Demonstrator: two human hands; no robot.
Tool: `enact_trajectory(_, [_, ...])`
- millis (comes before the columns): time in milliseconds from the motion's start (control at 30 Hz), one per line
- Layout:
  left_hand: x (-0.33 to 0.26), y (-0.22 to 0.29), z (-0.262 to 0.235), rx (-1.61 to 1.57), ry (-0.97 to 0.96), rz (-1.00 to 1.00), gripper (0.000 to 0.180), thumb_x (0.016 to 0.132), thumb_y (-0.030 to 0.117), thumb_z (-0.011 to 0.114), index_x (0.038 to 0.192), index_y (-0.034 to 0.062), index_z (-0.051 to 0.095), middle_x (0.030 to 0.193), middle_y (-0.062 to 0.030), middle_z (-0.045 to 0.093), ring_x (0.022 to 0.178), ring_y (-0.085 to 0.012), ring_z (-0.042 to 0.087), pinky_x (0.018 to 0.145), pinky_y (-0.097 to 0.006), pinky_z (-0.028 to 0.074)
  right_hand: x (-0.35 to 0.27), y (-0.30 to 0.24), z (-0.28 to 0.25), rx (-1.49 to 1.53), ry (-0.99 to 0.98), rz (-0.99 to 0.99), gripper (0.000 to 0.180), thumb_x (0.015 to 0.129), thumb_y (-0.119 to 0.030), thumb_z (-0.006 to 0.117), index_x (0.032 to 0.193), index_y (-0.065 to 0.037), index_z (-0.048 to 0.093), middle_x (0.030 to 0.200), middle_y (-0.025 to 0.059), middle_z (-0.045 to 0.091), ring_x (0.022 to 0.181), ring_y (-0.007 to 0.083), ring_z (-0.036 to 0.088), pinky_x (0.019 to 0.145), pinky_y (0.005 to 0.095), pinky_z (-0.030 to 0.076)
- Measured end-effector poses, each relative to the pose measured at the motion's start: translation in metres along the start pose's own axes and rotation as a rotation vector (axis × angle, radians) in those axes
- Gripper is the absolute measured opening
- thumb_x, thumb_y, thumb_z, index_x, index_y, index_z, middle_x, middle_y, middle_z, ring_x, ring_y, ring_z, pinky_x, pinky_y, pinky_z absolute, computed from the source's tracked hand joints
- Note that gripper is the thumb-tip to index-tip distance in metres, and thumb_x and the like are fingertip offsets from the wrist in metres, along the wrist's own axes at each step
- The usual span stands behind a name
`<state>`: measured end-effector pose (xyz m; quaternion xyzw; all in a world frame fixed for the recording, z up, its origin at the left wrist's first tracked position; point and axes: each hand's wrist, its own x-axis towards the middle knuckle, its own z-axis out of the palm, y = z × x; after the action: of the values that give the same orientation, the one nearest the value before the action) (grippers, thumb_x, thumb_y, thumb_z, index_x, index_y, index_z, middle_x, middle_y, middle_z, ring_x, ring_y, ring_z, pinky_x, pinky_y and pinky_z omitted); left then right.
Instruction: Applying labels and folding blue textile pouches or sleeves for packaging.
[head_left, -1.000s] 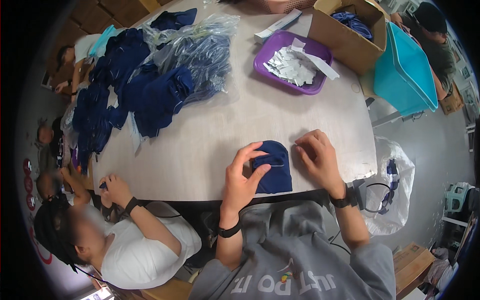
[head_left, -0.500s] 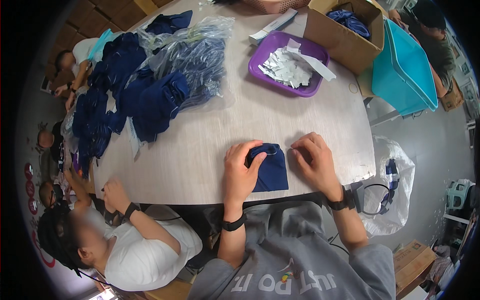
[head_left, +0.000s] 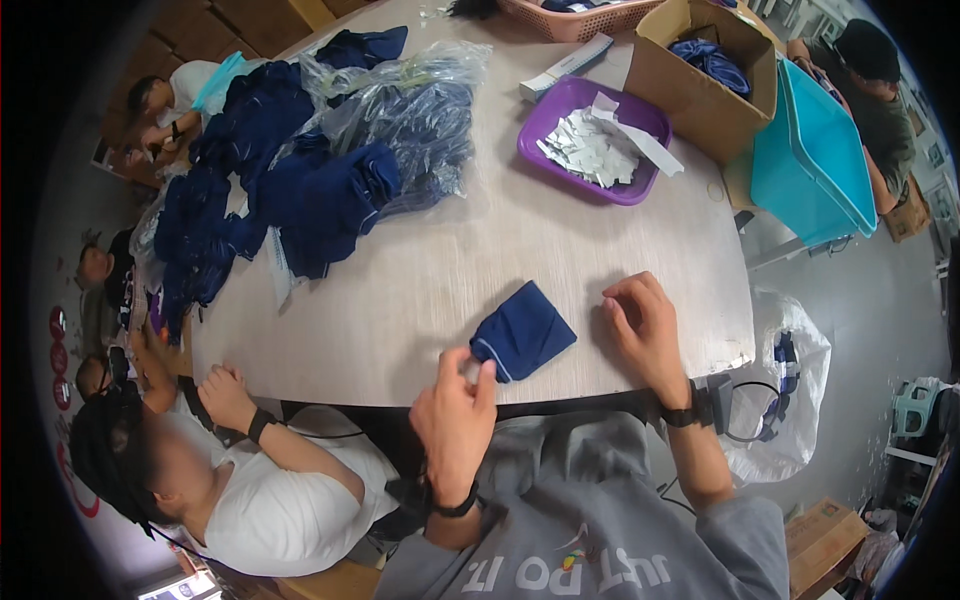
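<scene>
On the tabletop (head_left: 400, 330), near edge | cloth (head_left: 528, 330): navy, folded, askew, pale line at left end | left hand (head_left: 453, 415): thumb, finger at that end, grip unclear | right hand (head_left: 648, 332): half-curled, empty

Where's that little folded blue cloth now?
In the head view, the folded blue cloth lies just right of centre near the table's front edge, its lower-left corner at the left hand, apart from the right hand.
</scene>
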<state>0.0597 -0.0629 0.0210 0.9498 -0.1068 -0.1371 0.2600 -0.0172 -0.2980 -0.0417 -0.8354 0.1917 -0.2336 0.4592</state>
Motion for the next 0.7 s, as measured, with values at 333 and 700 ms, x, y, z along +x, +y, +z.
enact_trajectory(333, [-0.01,-0.03,0.02,-0.151,0.031,0.512,0.031,0.092,0.018,0.073,0.119,0.0028,0.071,0.115,-0.0169,0.065,0.097,-0.0355,0.066,0.084,-0.043,0.054,-0.005,0.003,0.003,-0.003,0.051,-0.044,0.007,0.096,-0.006,0.067,0.099,0.0,0.068,0.095,0.0122,0.062,0.079,0.0243,0.065,0.071,0.033,0.051])
enact_trajectory(700, [-0.01,-0.017,0.032,-0.152,0.042,0.855,0.041,0.086,0.018,0.079,0.123,0.0034,0.071,0.133,-0.0147,0.066,0.126,-0.0332,0.06,0.106,-0.046,0.046,-0.008,-0.034,0.03,-0.076,-0.054,-0.049,0.022,0.093,-0.015,0.072,0.111,-0.003,0.067,0.098,0.0145,0.063,0.084,0.0323,0.065,0.074,0.0408,0.053])
